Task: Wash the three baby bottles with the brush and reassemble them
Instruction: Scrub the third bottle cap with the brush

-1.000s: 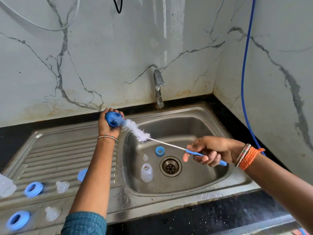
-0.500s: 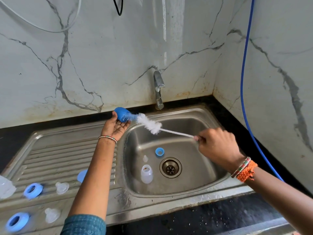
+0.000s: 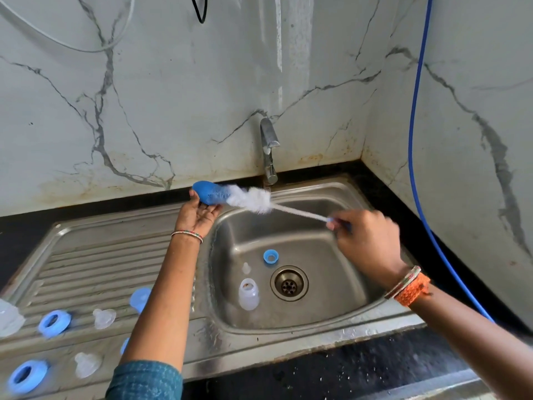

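My left hand (image 3: 199,213) holds a blue bottle cap (image 3: 209,193) at the sink's back left rim, its opening facing right. The white bristles of the bottle brush (image 3: 253,200) sit at the cap's mouth. My right hand (image 3: 364,238) grips the brush's handle over the basin. A clear bottle (image 3: 248,294), a small clear teat (image 3: 246,268) and a small blue ring (image 3: 270,256) lie in the basin. On the drainboard lie blue rings (image 3: 54,323) (image 3: 27,376), clear teats (image 3: 104,317) (image 3: 86,364) and a blue cap (image 3: 140,298) partly behind my forearm.
The steel sink (image 3: 317,321) has a drain (image 3: 289,282) at its middle and a tap (image 3: 268,151) at the back wall. A blue hose (image 3: 413,157) runs down the right wall. Part of a clear bottle (image 3: 8,317) shows at the left edge. Black counter surrounds the sink.
My left hand has carried the blue cap a little to the right, toward the tap. My right hand has risen and turned knuckles-up, and the brush has followed the cap.
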`<state>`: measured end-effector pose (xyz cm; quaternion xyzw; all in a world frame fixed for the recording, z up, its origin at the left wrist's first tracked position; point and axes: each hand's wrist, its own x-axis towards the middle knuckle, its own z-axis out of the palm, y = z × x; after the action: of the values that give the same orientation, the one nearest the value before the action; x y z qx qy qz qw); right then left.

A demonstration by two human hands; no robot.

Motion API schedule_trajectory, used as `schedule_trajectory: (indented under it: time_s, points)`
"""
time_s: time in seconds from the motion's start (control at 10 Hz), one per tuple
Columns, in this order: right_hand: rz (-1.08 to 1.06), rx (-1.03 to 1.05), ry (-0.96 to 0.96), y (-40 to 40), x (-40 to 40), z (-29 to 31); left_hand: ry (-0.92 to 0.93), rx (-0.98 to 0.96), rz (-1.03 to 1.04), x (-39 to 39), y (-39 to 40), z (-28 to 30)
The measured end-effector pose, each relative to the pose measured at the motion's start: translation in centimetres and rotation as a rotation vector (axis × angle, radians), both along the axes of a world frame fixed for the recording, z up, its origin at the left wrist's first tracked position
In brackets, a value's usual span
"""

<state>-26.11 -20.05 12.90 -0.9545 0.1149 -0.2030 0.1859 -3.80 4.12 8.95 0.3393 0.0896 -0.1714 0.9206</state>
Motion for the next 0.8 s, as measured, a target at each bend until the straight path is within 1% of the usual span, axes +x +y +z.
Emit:
schedule_trajectory:
  time_s: [0.1,0.2,0.3,0.4,0.5,0.6,0.7,0.8]
  points:
    - [0.199,1.077,0.753,-0.5,-0.2,0.6,-0.064,-0.026,-0.051,-0.1,0.3,-0.1]
    - [0.217,0.872,0.593,-1.2,0.2,-0.8,-0.035,0.038,-0.064,0.0,0.6,-0.3]
    - [0.024,0.136,0.271,-1.0,0.2,-1.1,0.016,0.08,-0.018,0.1,0.4,0.1]
    - [0.007,-0.015,0.085,-0.1,0.0,-0.3,0.012,0.072,0.006,-0.1,0.3,0.4]
    - [-0.064,-0.105,0.01,0.6,-0.5,0.7,-0.018,0.064,-0.042,0.1,0.5,0.2]
    - [-0.127,-0.136,0.173,0.0,-0.2,0.8,-0.036,0.016,-0.085,-0.1,0.6,0.1]
    - [0.081,0.425,0.492,-0.8,0.6,0.3,-0.065,0.021,-0.11,-0.1,0.7,0.0]
    - [0.159,0.794,0.52,-1.0,0.7,0.2,-0.066,0.028,-0.126,0.0,0.7,-0.1]
